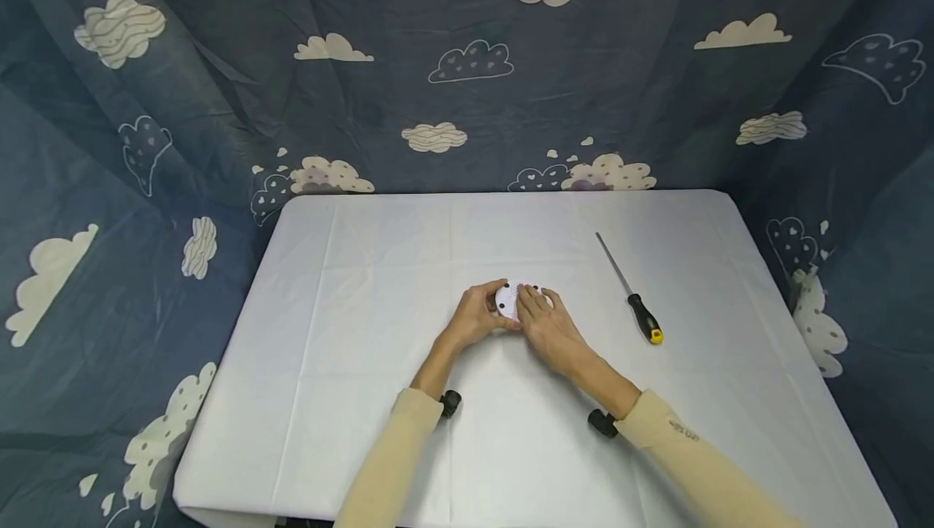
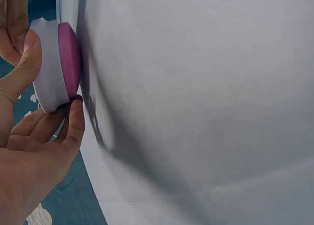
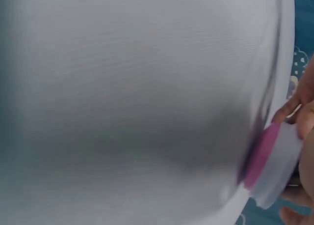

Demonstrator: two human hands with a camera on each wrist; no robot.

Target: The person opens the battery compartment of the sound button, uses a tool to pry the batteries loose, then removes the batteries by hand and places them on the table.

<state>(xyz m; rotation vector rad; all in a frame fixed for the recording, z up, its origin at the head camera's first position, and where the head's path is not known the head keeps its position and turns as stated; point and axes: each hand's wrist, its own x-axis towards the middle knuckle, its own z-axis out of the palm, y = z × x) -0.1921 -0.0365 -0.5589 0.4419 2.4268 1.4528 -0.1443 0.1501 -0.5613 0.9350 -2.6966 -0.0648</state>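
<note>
A small round white device with a pink underside (image 2: 70, 63) is held between both hands just above the white tabletop. Its white upper face (image 1: 505, 301) shows a few dark spots in the head view. My left hand (image 1: 477, 315) grips it from the left, the thumb against the white part and the other fingers curled at the rim. The right hand (image 1: 550, 325) lies over its right half with bent fingers on the face, and a finger (image 3: 289, 109) touches the pink edge in the right wrist view. The right fingers hide much of the face.
A screwdriver (image 1: 642, 313) with a black and yellow handle lies to the right, its shaft pointing away. White cloth covers the table (image 1: 365, 317). A dark blue curtain (image 1: 438, 17) with cloud prints hangs behind and at both sides.
</note>
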